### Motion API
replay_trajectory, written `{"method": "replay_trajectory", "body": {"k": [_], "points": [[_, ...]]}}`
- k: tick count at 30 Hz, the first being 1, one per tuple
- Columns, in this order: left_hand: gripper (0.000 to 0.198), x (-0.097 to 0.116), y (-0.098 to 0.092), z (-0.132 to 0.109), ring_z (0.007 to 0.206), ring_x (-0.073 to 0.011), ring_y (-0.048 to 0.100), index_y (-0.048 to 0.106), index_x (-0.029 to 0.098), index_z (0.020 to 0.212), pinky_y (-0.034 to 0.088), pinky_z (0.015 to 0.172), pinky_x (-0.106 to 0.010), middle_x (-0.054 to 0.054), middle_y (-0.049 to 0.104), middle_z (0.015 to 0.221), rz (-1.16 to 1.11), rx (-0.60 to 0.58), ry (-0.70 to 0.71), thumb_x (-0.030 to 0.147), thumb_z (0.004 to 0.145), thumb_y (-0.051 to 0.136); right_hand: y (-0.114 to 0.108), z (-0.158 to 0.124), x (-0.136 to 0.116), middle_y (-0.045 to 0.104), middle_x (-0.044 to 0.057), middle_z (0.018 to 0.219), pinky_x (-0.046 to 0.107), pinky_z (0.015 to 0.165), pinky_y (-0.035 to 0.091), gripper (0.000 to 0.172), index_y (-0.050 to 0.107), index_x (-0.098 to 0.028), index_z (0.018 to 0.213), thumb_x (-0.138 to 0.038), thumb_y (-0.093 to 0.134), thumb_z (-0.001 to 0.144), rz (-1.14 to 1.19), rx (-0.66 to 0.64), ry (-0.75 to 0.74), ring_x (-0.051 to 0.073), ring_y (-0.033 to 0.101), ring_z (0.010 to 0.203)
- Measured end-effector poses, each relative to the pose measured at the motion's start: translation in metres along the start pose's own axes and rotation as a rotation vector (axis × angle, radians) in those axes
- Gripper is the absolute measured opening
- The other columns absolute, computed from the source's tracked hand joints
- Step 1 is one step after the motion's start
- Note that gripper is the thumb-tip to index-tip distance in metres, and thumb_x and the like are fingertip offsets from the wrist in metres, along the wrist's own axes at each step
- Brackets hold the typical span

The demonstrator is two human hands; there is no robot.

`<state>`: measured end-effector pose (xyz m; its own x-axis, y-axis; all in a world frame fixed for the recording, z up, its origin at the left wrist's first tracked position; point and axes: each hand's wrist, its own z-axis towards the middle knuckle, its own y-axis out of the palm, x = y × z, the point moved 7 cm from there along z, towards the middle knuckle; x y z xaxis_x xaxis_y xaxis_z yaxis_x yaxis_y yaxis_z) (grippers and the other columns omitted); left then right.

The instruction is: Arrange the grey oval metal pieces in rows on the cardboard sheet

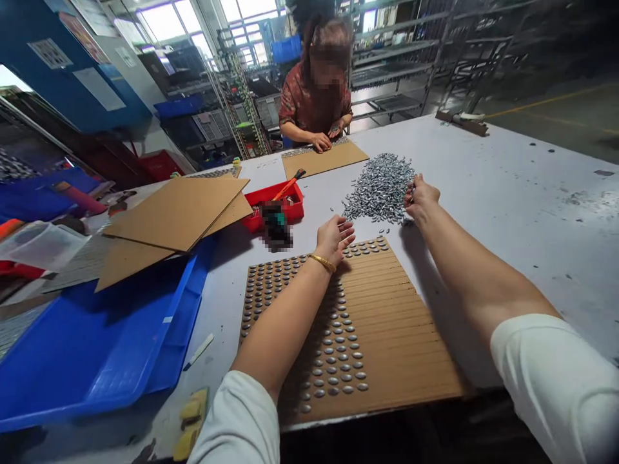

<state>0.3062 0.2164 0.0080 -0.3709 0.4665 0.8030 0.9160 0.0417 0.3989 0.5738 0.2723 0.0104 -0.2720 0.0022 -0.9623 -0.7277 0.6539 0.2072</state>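
A brown cardboard sheet point(396, 322) lies on the white table, with rows of small oval metal pieces point(338, 348) over its left part and along its top edge. Above its upper edge is my left hand point(334, 238), palm turned right, fingers apart and slightly curled, a gold bangle at the wrist. My right hand point(422, 195) is at the right side of a heap of the same metal pieces point(380, 190), its fingers curled together; what they hold, if anything, is too small to make out.
Across the white table point(507, 193), a person point(316, 96) handles another cardboard sheet point(333, 158). To the left are a red tray point(294, 205) with an orange-handled tool, stacked cardboard point(178, 212), a blue bin point(111, 348) and yellow sponges point(193, 412).
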Motion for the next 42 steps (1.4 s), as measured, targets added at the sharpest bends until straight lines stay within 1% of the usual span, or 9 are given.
{"method": "replay_trajectory", "body": {"k": [7,10,12,17,23,29,32,35,42], "points": [[0.030,-0.043,0.056,-0.039,0.090,-0.0210,0.062,0.056,0.016,0.082,0.050,0.081,-0.035,-0.012,0.062,0.096,-0.117,-0.112,-0.175,0.044,0.087,0.047,0.003,-0.111,-0.012,0.044,-0.007,0.056,0.015,0.031,0.024,0.042,0.046,-0.019,0.070,-0.058,0.054,0.084,0.183,-0.207,-0.022,0.003,0.033,0.036],[0.036,-0.068,0.080,-0.069,0.097,-0.0207,0.061,0.057,0.017,0.078,0.049,0.083,-0.030,-0.011,0.063,0.097,-0.301,-0.178,-0.191,0.048,0.088,0.044,-0.006,-0.183,-0.016,0.046,-0.005,0.057,0.019,0.038,0.033,0.039,0.050,-0.020,0.069,-0.056,0.054,0.085,-0.003,-0.212,-0.241,0.006,0.039,0.043],[0.028,-0.085,0.077,-0.090,0.101,-0.0209,0.060,0.058,0.019,0.080,0.049,0.083,-0.028,-0.008,0.063,0.100,-0.383,-0.127,-0.185,0.044,0.086,0.047,-0.016,-0.227,-0.017,0.052,-0.002,0.062,0.021,0.052,0.041,0.036,0.054,-0.019,0.067,-0.051,0.059,0.083,-0.215,-0.202,-0.435,0.009,0.048,0.056],[0.018,-0.113,0.037,-0.136,0.104,-0.0211,0.059,0.058,0.018,0.075,0.049,0.085,-0.027,-0.007,0.064,0.093,-0.459,-0.104,-0.247,0.029,0.084,0.046,-0.024,-0.303,-0.001,0.059,-0.001,0.073,0.027,0.066,0.042,0.024,0.059,-0.022,0.078,-0.043,0.054,0.088,-0.547,-0.340,-0.674,0.014,0.053,0.067],[0.033,-0.098,-0.023,-0.175,0.108,-0.0230,0.058,0.059,0.016,0.089,0.051,0.088,-0.033,-0.008,0.063,0.099,-0.411,-0.177,-0.151,0.036,0.091,0.032,0.012,-0.374,0.000,0.063,0.004,0.082,0.034,0.077,0.042,0.021,0.059,-0.022,0.082,-0.035,0.047,0.092,-0.714,-0.429,-0.901,0.021,0.058,0.082],[0.041,-0.102,-0.097,-0.232,0.113,-0.0194,0.055,0.062,0.023,0.095,0.050,0.091,-0.030,-0.005,0.064,0.101,-0.406,-0.043,-0.094,0.036,0.094,0.023,0.041,-0.448,0.016,0.062,0.004,0.084,0.035,0.076,0.045,0.017,0.059,-0.024,0.087,-0.031,0.045,0.093,-0.627,-0.766,-0.847,0.020,0.057,0.082],[0.029,-0.125,-0.131,-0.267,0.100,-0.0191,0.062,0.063,0.021,0.089,0.052,0.087,-0.031,-0.006,0.066,0.096,-0.482,0.011,-0.205,0.032,0.090,0.036,0.032,-0.465,0.031,0.063,0.003,0.087,0.032,0.074,0.047,0.016,0.061,-0.024,0.090,-0.029,0.046,0.093,-0.545,-0.956,-0.678,0.017,0.058,0.081],[0.021,-0.154,-0.151,-0.297,0.084,-0.0195,0.065,0.065,0.014,0.090,0.052,0.087,-0.036,-0.009,0.067,0.090,-0.633,-0.004,-0.442,0.027,0.083,0.051,0.006,-0.456,0.046,0.063,0.004,0.092,0.031,0.075,0.049,0.015,0.062,-0.024,0.096,-0.029,0.048,0.093,-0.562,-0.899,-0.550,0.017,0.060,0.086],[0.021,-0.171,-0.178,-0.315,0.075,-0.0148,0.063,0.065,0.009,0.091,0.050,0.086,-0.036,-0.007,0.068,0.085,-0.799,0.024,-0.526,0.028,0.086,0.055,-0.017,-0.488,0.086,0.056,0.011,0.118,0.040,0.090,0.048,0.034,0.056,-0.024,0.122,-0.023,0.053,0.089,-0.856,-1.161,-0.711,0.024,0.053,0.109]]}}
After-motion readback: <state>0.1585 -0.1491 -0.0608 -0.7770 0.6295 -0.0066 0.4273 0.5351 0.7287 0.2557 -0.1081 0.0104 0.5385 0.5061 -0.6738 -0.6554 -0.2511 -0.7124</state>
